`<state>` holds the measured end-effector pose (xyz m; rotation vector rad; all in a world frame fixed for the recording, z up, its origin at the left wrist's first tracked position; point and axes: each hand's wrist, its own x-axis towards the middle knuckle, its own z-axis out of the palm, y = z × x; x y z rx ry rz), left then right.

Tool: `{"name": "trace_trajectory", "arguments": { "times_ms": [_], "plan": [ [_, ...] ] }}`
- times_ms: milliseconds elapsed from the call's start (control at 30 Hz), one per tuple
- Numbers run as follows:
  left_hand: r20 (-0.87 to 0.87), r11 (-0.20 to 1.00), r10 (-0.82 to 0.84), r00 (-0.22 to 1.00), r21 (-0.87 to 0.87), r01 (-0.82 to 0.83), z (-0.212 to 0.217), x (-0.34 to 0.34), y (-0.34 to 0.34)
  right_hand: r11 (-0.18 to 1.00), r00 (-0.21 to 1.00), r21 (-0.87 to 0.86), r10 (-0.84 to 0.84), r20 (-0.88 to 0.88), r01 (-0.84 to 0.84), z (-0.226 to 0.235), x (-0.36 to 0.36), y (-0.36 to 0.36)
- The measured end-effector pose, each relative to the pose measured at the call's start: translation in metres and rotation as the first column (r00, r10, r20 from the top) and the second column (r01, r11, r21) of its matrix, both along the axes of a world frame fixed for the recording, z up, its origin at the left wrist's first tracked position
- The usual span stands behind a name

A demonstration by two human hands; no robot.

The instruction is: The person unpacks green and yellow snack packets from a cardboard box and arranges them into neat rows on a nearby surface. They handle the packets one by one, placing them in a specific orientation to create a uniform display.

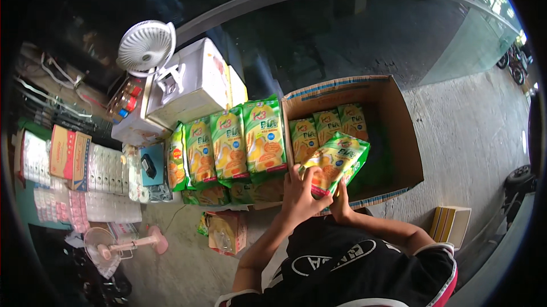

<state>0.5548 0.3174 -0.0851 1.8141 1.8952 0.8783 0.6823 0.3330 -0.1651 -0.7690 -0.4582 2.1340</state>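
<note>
Over the near edge of an open cardboard box (pixel 409 161), I hold a green and yellow food packet (pixel 339 159), tilted. My left hand (pixel 305 196) has its fingers bent over the packet's near left end. Against the lower right side of the same packet rests my right hand (pixel 342 205), partly hidden behind it. Inside the box, several matching packets stand in a row along the left, one being a packet (pixel 326 123) at the back. Left of the box stands a row of larger-looking packets of the same kind, among them a packet (pixel 265 136) right beside the box wall.
A white fan (pixel 147 47) stands on a white carton (pixel 191 76) at the back left. Farther left are stacked wrapped goods (pixel 108 170) and a pink fan (pixel 131 244). On the concrete floor lie a small opened carton (pixel 228 233) and, at right, a yellow-and-white box (pixel 450 224).
</note>
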Motion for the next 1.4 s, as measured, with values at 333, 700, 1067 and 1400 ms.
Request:
{"name": "trace_trajectory", "arguments": {
  "times_ms": [333,700,1067,1400],
  "plan": [
    [-0.146,0.962,0.036,0.989,-0.264,-0.074,-0.036,0.019,0.044,0.995,0.945,-0.096,0.050,0.323,-0.020,-0.056,0.018,0.039],
    [0.034,0.832,0.126,0.991,-0.548,-0.087,-0.061,-0.004,0.028,0.769,0.695,-0.127,0.625,0.356,-0.626,-0.068,0.040,0.057],
    [-0.130,0.589,-0.004,0.992,-0.802,-0.103,-0.057,0.014,0.039,-0.096,-0.059,0.001,0.623,0.780,-0.995,-0.017,0.069,0.122],
    [-0.329,0.600,-0.202,0.923,-0.786,-0.149,-0.148,0.026,0.013,0.313,0.377,0.382,-0.080,0.923,-0.869,-0.062,0.076,0.176]
  ]
}}
